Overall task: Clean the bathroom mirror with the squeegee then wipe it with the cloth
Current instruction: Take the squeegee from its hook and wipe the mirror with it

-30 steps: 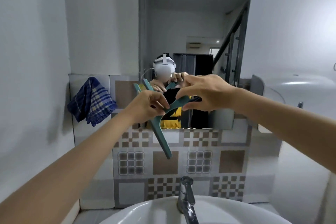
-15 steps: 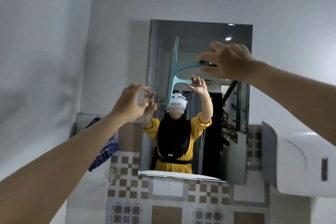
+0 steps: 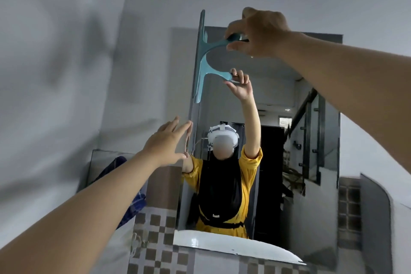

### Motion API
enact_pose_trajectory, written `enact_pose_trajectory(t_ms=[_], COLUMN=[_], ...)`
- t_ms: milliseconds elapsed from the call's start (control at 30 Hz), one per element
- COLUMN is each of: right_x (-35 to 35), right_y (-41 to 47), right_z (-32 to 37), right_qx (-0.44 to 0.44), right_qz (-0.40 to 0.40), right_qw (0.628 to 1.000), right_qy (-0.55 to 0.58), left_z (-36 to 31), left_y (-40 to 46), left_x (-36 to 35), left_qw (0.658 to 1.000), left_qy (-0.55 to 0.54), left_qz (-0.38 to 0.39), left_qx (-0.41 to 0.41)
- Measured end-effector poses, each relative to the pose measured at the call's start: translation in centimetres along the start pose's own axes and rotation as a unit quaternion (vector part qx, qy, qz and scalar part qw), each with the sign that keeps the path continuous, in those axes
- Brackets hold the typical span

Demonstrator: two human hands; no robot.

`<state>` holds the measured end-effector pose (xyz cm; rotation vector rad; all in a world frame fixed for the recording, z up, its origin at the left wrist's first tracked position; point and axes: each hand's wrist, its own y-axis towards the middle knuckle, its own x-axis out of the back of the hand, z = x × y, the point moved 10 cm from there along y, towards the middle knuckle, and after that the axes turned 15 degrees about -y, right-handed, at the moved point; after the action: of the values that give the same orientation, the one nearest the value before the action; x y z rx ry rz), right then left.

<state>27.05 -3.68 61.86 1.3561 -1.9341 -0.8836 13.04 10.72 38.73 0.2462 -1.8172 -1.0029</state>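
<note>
The right hand [image 3: 258, 33], its fingers clamped on the handle, holds the teal squeegee [image 3: 201, 60] with its blade upright along the top left edge of the mirror [image 3: 278, 100], while the left hand [image 3: 165, 142], fingers apart and empty, reaches toward the mirror's left edge above the blue checked cloth [image 3: 124, 189] hanging on the wall.

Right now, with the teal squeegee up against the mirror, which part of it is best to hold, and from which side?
Hold the squeegee by its curved handle, coming from the right, as the right hand does. The long blade stands upright along the mirror's left edge and the handle arches out to the right, so gripping there probably leaves the blade free to press on the glass. The left hand is open, holding nothing.
</note>
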Motion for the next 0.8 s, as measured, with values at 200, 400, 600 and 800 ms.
enact_pose_trajectory(t_ms=[200,400,600,800], right_x=[-1.6,-2.9,-4.2,-5.7], right_y=[1.4,0.1,-2.2,-4.8], right_z=[1.5,-0.7,-3.5,-6.2], right_qx=[0.014,-0.021,-0.041,-0.049], right_qz=[0.001,0.011,0.017,0.012], right_qw=[1.0,1.0,0.998,0.998], right_qy=[-0.005,0.014,0.038,0.046], left_z=[2.1,2.4,2.5,2.6], left_y=[0.1,-0.1,-0.1,0.0], left_x=[-1.7,-2.2,-2.3,-2.5], left_qw=[1.0,0.999,0.999,0.997], left_qy=[-0.016,-0.023,-0.022,-0.027], left_qz=[0.003,-0.013,-0.025,-0.029], left_qx=[0.027,0.037,0.041,0.061])
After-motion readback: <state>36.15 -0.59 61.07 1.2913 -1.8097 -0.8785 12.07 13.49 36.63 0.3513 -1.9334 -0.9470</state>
